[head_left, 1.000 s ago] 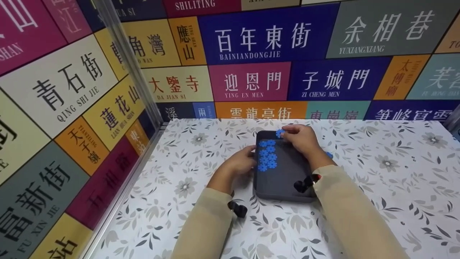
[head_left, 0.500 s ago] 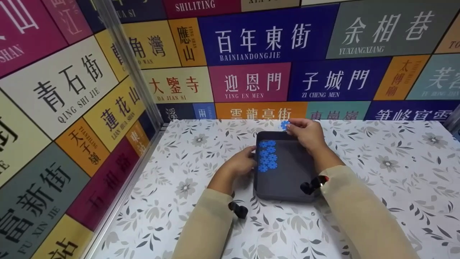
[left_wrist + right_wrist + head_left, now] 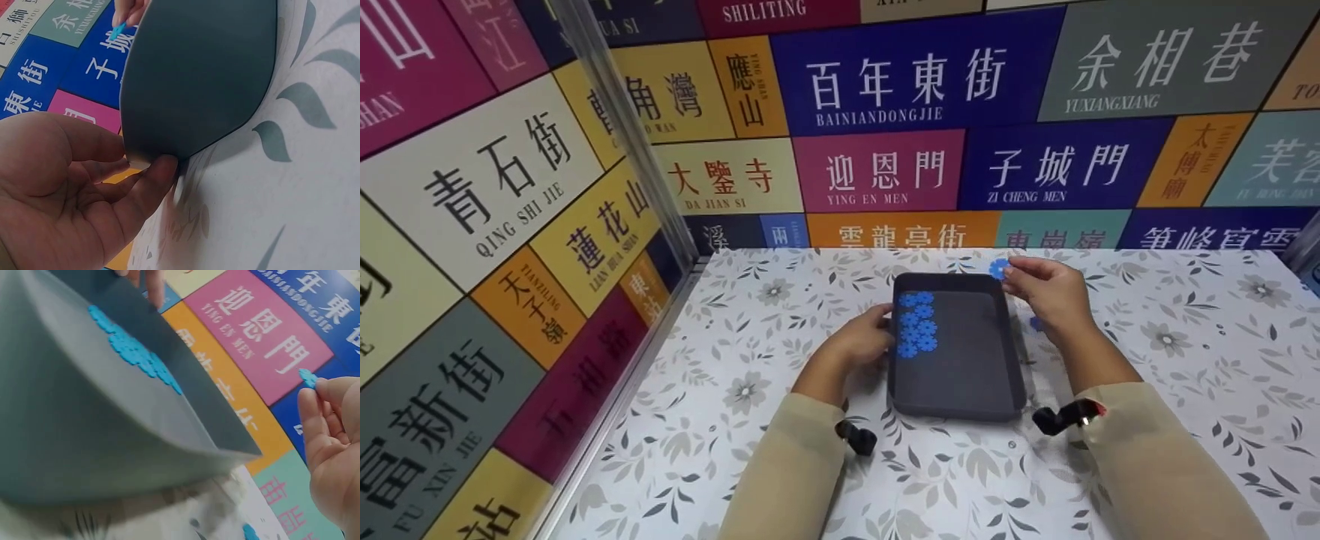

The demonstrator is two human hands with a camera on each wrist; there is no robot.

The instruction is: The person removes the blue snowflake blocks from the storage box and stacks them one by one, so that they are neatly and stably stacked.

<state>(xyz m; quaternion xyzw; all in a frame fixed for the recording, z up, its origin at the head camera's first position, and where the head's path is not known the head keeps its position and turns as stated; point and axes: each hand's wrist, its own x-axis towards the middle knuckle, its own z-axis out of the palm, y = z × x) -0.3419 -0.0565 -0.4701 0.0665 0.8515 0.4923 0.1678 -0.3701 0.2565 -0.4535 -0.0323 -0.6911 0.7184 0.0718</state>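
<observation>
My right hand [image 3: 1056,296] pinches a blue snowflake-shaped disc [image 3: 998,268] between thumb and fingers, just past the far right corner of a dark grey tray [image 3: 967,367]. In the right wrist view the disc [image 3: 307,378] shows edge-on at the fingertips. Several matching blue discs [image 3: 917,324] lie flat inside the tray, in columns along its left wall. My left hand [image 3: 866,337] grips the tray's left side. In the left wrist view its thumb and fingers [image 3: 160,169] meet the tray wall [image 3: 197,84] at its corner and edge.
Another blue disc [image 3: 1036,323] lies on the table right of the tray, partly behind the right hand. A white cloth with grey leaves and flowers [image 3: 750,390] covers the table. Colourful sign panels [image 3: 877,169] stand at the back and left.
My right hand, with the blue disc, has moved from over the tray's far edge back and rightward, past its far right corner. The left hand and tray stay put.
</observation>
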